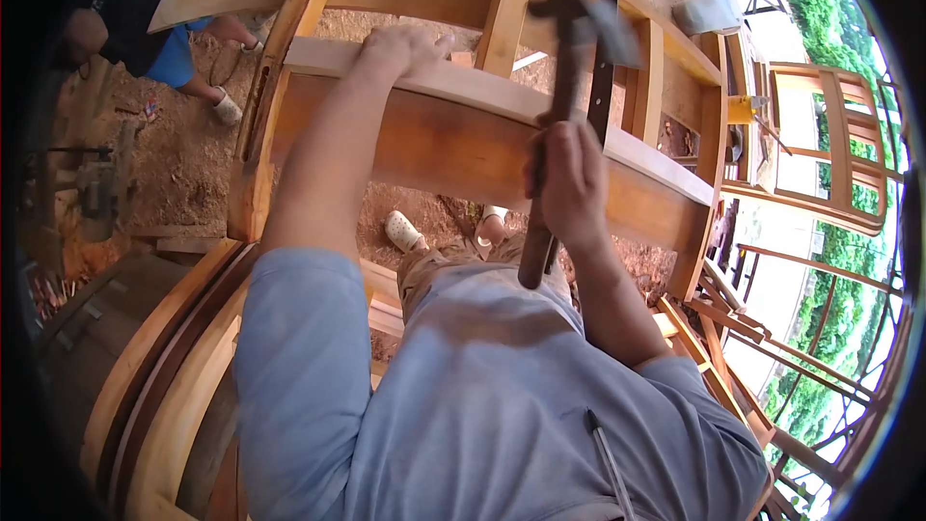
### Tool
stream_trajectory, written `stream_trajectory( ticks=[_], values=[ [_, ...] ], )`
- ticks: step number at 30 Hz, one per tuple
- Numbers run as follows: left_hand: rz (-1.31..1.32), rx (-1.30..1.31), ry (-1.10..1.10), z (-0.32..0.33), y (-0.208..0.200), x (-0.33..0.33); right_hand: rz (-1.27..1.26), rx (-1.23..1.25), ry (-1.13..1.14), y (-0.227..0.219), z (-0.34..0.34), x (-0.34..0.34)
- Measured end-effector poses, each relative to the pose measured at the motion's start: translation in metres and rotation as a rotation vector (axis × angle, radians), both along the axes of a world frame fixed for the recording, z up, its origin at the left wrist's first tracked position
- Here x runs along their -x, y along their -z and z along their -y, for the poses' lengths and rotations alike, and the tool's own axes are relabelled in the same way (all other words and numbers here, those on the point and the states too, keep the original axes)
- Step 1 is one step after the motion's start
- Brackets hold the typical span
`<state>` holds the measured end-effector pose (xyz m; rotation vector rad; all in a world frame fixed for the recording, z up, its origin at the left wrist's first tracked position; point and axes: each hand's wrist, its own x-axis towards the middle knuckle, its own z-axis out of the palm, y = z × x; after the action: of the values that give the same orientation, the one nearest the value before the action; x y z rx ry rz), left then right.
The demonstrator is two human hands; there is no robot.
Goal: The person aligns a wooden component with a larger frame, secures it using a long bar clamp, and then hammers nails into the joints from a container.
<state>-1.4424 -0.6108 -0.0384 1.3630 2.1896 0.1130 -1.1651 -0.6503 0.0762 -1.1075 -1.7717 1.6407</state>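
Note:
A claw hammer [567, 68] is in my right hand [571, 183], its head raised above a wooden frame and slightly blurred. Beside the hammer runs a long black metal bar with holes [605, 87]; whether my right hand touches it too, I cannot tell. My left hand [403, 48] presses on a pale wooden strip [482, 90], fingers bent over its far edge and mostly hidden. This strip lies along the top of a wide brown board [434, 145] that spans the frame in front of me.
Curved wooden members [253, 174] border the frame at left, with crosspieces [506, 10] beyond. A white container [709, 10] and a yellow object [743, 109] are at right. Another person in blue shorts [172, 58] stands at far left. More wooden frames [839, 145] stand at right.

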Motion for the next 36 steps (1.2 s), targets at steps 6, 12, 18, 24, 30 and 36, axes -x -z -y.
stream_trajectory(
  ticks=[6,12,18,24,30,36],
  values=[
    [-0.015,-0.026,0.019,-0.004,0.001,-0.002,-0.016,-0.233,0.030,0.057,0.019,-0.024],
    [-0.003,-0.028,-0.002,-0.001,0.007,-0.005,0.248,0.166,-0.036,0.018,-0.004,-0.003],
    [0.001,-0.023,0.018,-0.008,0.010,0.004,0.005,-0.217,0.014,0.096,0.020,-0.033],
    [-0.020,0.014,0.021,-0.012,0.024,0.006,0.219,0.273,-0.016,0.032,-0.010,-0.045],
    [-0.103,-0.168,-0.072,-0.011,0.033,0.010,-0.067,0.127,0.116,-0.016,-0.023,-0.186],
    [-0.189,-1.214,0.050,-0.051,0.008,-0.087,0.267,-0.122,0.465,-0.013,-0.064,-0.292]
  ],
)
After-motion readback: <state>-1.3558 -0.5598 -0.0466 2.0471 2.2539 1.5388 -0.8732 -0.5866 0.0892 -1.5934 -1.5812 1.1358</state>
